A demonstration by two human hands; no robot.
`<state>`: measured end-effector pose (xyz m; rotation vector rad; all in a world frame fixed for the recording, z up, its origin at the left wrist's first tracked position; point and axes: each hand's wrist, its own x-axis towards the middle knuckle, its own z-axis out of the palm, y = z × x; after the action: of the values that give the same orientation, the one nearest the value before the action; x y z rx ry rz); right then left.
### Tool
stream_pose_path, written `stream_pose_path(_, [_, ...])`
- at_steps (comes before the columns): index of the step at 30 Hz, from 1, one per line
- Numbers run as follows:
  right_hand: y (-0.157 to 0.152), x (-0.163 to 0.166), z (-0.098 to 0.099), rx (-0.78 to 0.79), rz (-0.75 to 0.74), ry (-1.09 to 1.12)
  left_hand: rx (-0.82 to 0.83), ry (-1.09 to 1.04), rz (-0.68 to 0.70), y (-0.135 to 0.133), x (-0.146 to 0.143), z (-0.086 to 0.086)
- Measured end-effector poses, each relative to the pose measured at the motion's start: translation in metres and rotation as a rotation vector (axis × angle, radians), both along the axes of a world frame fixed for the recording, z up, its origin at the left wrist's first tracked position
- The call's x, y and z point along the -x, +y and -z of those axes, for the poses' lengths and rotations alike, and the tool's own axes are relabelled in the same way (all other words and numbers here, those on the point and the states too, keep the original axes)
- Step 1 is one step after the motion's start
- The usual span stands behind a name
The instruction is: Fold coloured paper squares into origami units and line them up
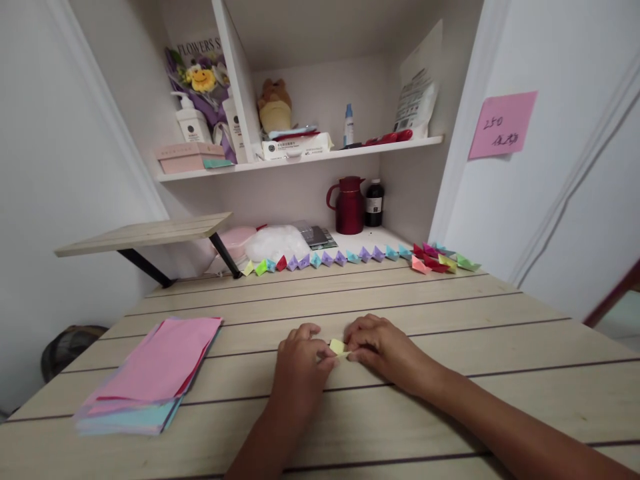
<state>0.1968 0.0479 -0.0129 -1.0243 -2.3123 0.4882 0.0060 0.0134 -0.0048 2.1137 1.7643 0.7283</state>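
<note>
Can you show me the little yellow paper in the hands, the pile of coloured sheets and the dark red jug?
yellow paper (pixel 337 347): head view, its visible top face.
pile of coloured sheets (pixel 160 363): head view, top pink sheet.
dark red jug (pixel 350 210): head view, its body.

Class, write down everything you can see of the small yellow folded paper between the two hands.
The small pale yellow folded paper is thin, matte and creased into a compact shape, partly hidden. It sits low over the light wooden slatted table, pinched between the fingertips of the left hand and the right hand.
</note>
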Motion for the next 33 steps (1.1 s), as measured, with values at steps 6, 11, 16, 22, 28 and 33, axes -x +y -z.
stream_pose_path(6, [0.010, 0.006, 0.005, 0.029, 0.073, 0.015, -0.003, -0.016, -0.087, 0.001, 0.000, 0.002])
stream_pose_path(11, [0.013, 0.012, 0.007, 0.057, 0.136, -0.040, -0.038, 0.003, -0.114, 0.000, -0.002, 0.004])
stream_pose_path(16, [0.010, 0.017, 0.008, -0.013, 0.200, -0.147, -0.090, 0.069, -0.122, -0.001, -0.007, 0.007])
stream_pose_path(22, [0.009, 0.019, 0.010, -0.081, 0.214, -0.208, -0.059, 0.161, -0.124, -0.002, -0.010, 0.006])
stream_pose_path(28, [0.008, 0.020, 0.009, -0.112, 0.223, -0.195, -0.039, 0.232, -0.126, 0.000, -0.013, 0.004])
stream_pose_path(33, [0.007, 0.020, 0.010, -0.072, 0.258, -0.104, -0.033, 0.270, -0.150, -0.001, -0.016, 0.005])
